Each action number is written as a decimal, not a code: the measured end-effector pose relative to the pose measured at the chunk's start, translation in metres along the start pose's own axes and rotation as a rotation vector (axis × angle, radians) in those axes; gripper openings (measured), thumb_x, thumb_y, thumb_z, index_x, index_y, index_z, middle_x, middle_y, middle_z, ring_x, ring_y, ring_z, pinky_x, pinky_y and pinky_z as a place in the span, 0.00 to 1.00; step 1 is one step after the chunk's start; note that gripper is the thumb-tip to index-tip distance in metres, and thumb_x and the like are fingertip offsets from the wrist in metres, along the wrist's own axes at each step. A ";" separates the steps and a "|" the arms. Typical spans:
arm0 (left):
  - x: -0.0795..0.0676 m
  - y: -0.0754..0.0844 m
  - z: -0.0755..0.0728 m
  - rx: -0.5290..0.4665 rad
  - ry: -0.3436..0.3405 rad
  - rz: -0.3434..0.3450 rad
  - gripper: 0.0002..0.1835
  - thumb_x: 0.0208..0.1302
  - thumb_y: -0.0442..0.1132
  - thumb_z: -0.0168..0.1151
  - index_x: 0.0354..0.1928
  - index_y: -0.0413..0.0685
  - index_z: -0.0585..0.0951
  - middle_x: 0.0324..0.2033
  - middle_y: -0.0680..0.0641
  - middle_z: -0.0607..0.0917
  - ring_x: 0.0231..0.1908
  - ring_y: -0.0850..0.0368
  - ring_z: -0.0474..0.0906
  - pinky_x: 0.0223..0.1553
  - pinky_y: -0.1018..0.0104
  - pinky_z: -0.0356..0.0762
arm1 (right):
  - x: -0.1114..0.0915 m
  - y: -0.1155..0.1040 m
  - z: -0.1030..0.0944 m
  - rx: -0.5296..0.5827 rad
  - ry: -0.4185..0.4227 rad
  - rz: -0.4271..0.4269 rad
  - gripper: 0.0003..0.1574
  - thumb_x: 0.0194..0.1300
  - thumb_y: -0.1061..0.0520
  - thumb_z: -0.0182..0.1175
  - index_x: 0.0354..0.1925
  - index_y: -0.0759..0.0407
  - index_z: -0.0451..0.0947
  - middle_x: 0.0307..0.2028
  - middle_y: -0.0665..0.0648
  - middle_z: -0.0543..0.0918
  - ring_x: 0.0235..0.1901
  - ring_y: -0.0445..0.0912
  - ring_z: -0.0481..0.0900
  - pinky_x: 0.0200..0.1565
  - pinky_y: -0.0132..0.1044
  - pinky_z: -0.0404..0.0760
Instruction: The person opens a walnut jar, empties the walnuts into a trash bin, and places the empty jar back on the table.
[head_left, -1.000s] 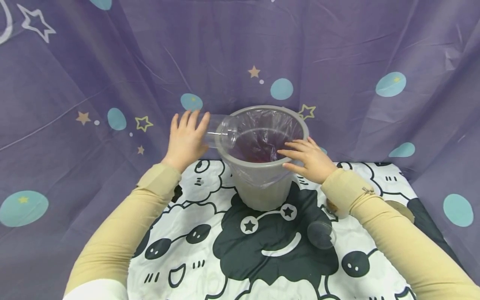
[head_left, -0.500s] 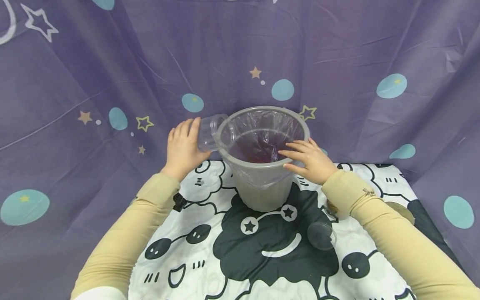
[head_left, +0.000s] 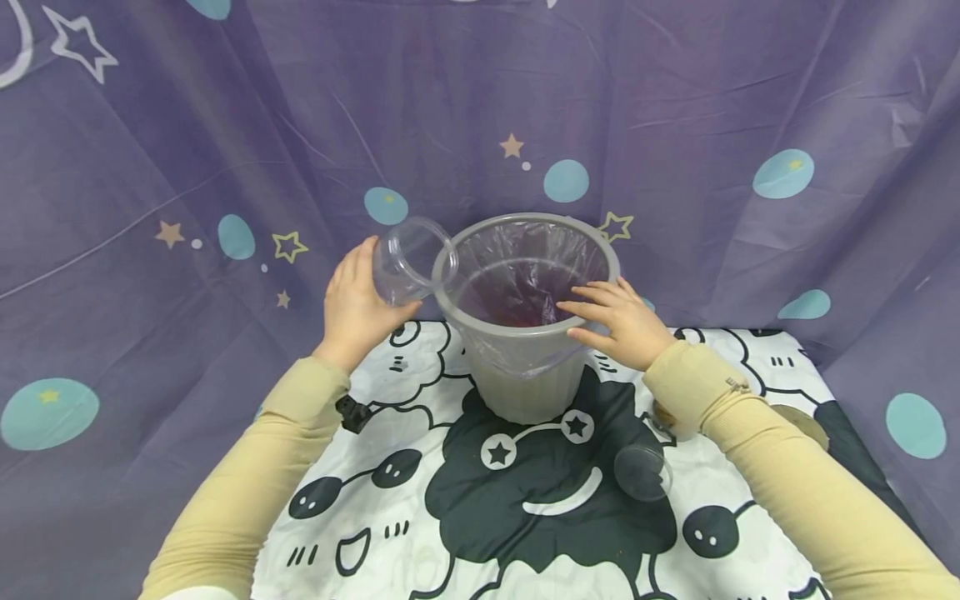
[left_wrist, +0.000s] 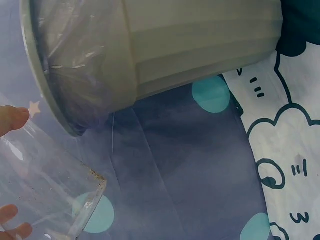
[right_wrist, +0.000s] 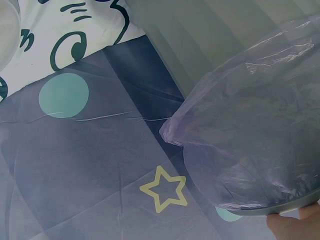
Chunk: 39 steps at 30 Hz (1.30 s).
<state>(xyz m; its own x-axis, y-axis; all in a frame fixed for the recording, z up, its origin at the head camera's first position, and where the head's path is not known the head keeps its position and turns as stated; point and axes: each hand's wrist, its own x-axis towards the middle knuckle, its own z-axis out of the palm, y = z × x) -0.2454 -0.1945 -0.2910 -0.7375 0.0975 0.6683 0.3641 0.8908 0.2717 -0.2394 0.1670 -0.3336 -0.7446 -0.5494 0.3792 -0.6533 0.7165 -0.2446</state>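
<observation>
My left hand (head_left: 356, 304) grips a clear plastic jar (head_left: 401, 271), tilted on its side, with one round end at the left rim of a grey trash bin (head_left: 525, 387). In the left wrist view, brown crumbs cling to one bottom corner of the jar (left_wrist: 50, 175). A thin see-through liner (head_left: 562, 246) covers the inside of the bin and folds over its rim. My right hand (head_left: 622, 325) rests at the right side of the rim, fingers spread loosely over it. The right wrist view shows fingertips (right_wrist: 290, 227) at the rim edge.
A clear round lid (head_left: 643, 472) lies on the black-and-white cartoon cloth (head_left: 450, 575). Beside my right sleeve sits a partly hidden container with something brown (head_left: 671, 417); a tan disc (head_left: 802, 421) shows behind that sleeve. A purple curtain (head_left: 480, 100) hangs close behind the bin.
My left hand has drawn back left, pulling the jar mostly out from over the bin and turning its round end up toward the head camera. The right hand and bin stay put.
</observation>
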 end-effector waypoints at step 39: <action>-0.094 -0.076 0.074 -0.247 -0.075 -0.452 0.51 0.36 0.43 0.80 0.64 0.40 0.63 0.55 0.33 0.72 0.56 0.37 0.69 0.58 0.45 0.67 | 0.000 0.003 0.002 0.001 -0.011 -0.021 0.29 0.64 0.47 0.60 0.62 0.51 0.73 0.64 0.62 0.70 0.66 0.60 0.61 0.68 0.65 0.44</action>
<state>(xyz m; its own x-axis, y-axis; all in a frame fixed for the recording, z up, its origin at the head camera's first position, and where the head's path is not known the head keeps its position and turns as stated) -0.2464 -0.2385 -0.4256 -0.8875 -0.2335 0.3974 0.1165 0.7206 0.6835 -0.2418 0.1687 -0.3358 -0.7319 -0.5693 0.3744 -0.6691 0.7043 -0.2372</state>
